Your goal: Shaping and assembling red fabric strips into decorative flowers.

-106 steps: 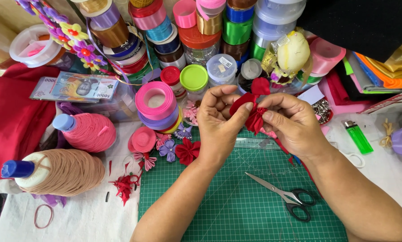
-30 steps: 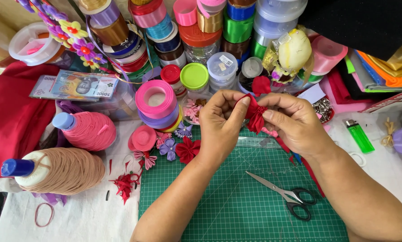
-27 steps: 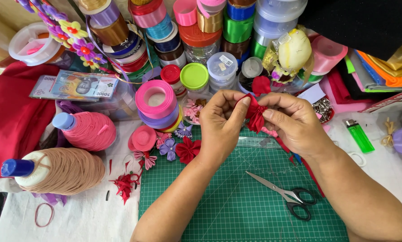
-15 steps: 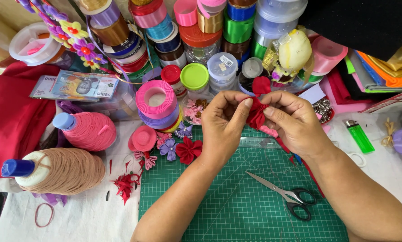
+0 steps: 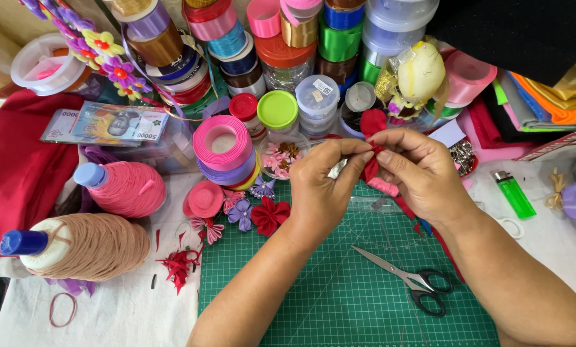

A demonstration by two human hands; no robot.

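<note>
My left hand (image 5: pixel 320 186) and my right hand (image 5: pixel 419 170) meet above the green cutting mat (image 5: pixel 339 289), both pinching a folded piece of red ribbon (image 5: pixel 371 128). A red loop sticks up above my fingertips. The ribbon's tail (image 5: pixel 407 209) hangs down under my right palm. A small finished red ribbon flower (image 5: pixel 270 215) lies on the mat just left of my left hand. Black-handled scissors (image 5: pixel 410 283) rest on the mat below my right wrist.
Stacked ribbon spools (image 5: pixel 224 151) and lidded jars (image 5: pixel 278 109) crowd the back. Two thread cones (image 5: pixel 82 244) lie at left beside red cloth (image 5: pixel 12 167). A green lighter (image 5: pixel 513 193) lies at right. Red ribbon scraps (image 5: pixel 179 263) and small flowers (image 5: pixel 240 212) sit by the mat's left edge.
My hands stay together in nearly the same place. The fingers have shifted slightly on the red ribbon, folding it tighter between the fingertips.
</note>
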